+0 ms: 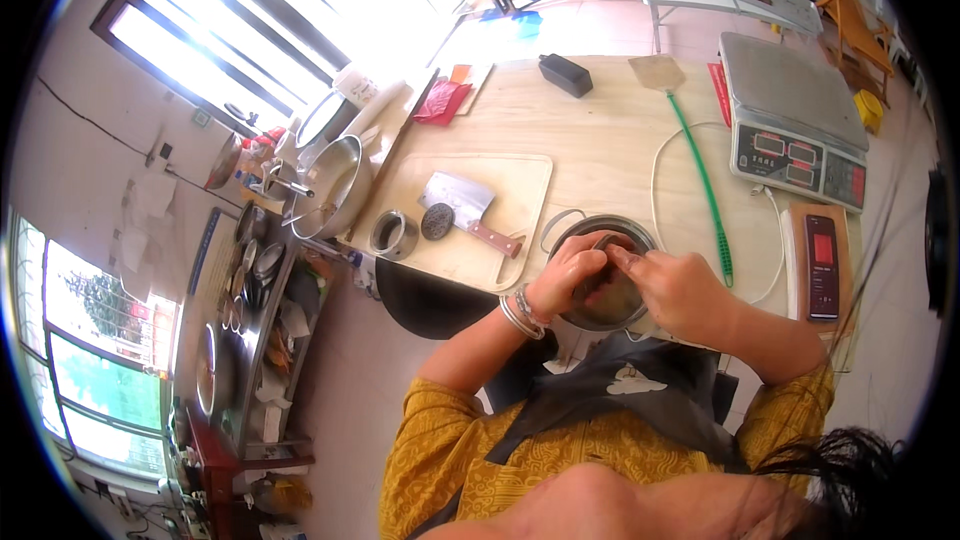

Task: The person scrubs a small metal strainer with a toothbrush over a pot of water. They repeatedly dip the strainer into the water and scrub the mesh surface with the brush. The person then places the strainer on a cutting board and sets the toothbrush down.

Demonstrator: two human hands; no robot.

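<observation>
My left hand (572, 272), with bangles at its wrist, and my right hand (688, 290) meet above a metal pot (622, 314) at the table's near edge. Both hands are closed, with fingertips pressed together around something small and dark that I cannot make out. Inside the pot, the contents are mostly hidden by my hands. Left of the pot lies a pale cutting board (528, 190). On it rest a cleaver (462, 195) with a wooden handle, a dark round disc with holes (437, 222) and a short metal cylinder (394, 235).
A fly swatter (697, 170) with a green handle lies right of the pot, near a white cable. Beyond are a weighing scale (795, 105) and a phone (822, 268). A black box (566, 75) sits far back. A large metal bowl (345, 180) stands left.
</observation>
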